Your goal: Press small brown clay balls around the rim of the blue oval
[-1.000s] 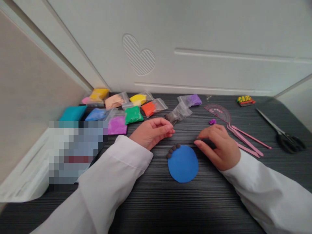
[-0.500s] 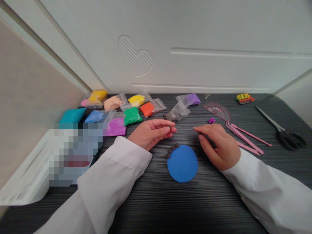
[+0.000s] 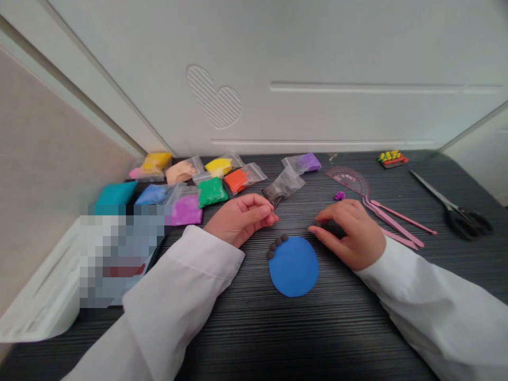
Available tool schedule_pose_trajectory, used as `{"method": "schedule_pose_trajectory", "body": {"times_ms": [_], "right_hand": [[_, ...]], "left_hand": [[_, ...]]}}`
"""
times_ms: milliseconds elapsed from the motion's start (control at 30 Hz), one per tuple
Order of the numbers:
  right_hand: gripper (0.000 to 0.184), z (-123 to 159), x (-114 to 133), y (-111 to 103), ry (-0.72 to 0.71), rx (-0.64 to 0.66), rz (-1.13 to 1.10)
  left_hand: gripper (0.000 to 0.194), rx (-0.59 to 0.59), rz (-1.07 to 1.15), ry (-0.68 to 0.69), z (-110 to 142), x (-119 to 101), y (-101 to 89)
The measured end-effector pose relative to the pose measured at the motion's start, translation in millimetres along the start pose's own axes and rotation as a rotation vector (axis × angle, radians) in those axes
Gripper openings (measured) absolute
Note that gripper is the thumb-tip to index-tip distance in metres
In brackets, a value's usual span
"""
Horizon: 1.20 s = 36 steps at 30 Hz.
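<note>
A flat blue clay disc point(image 3: 293, 266) lies on the dark striped table point(image 3: 278, 328). Several small dark clay balls point(image 3: 277, 244) line its upper left edge. My left hand point(image 3: 240, 217) rests just left of the disc with fingers curled, thumb against fingertips; whether it holds anything is hidden. My right hand point(image 3: 349, 233) lies right of the disc, its fingertips pressed on a small dark clay bit point(image 3: 317, 224) against the table. A clear bag of dark clay point(image 3: 283, 187) lies behind the left hand.
Bags of coloured clay point(image 3: 186, 185) crowd the back left; a purple bag point(image 3: 304, 162) lies behind. A pink protractor point(image 3: 349, 179), pink tweezers point(image 3: 397, 219), a tiny purple flower point(image 3: 339, 196), black scissors point(image 3: 456, 211) and a small clay piece point(image 3: 391, 157) lie to the right.
My right hand has dropped from a raised pinch to press its fingertips on the table. My left hand's fingers have curled in a little. The view has shifted slightly.
</note>
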State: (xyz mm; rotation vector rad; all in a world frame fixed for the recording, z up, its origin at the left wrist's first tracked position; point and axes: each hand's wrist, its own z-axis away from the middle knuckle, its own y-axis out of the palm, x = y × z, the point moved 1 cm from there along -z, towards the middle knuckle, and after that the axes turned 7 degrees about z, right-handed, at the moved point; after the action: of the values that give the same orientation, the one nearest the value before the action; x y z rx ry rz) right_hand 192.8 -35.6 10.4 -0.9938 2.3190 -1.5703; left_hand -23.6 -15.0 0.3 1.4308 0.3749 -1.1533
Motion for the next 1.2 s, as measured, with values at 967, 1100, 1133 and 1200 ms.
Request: {"method": "schedule_pose_trajectory", "body": {"times_ms": [967, 1100, 1133, 1200], "right_hand": [[0.047, 42, 0, -27, -0.020, 0.363, 0.274], [0.043, 45, 1, -29, -0.007, 0.337, 0.252], [0.040, 45, 2, -29, -0.019, 0.332, 0.239], [0.040, 46, 2, -29, -0.036, 0.341, 0.223]], "left_hand": [[0.015, -0.021, 0.022, 0.018, -2, -1, -0.6], [0.015, -0.023, 0.028, 0.019, -2, -1, -0.3], [0.015, -0.021, 0.029, 0.016, -2, -1, -0.3], [0.014, -0.016, 0.027, 0.016, -3, -1, -0.4]]}}
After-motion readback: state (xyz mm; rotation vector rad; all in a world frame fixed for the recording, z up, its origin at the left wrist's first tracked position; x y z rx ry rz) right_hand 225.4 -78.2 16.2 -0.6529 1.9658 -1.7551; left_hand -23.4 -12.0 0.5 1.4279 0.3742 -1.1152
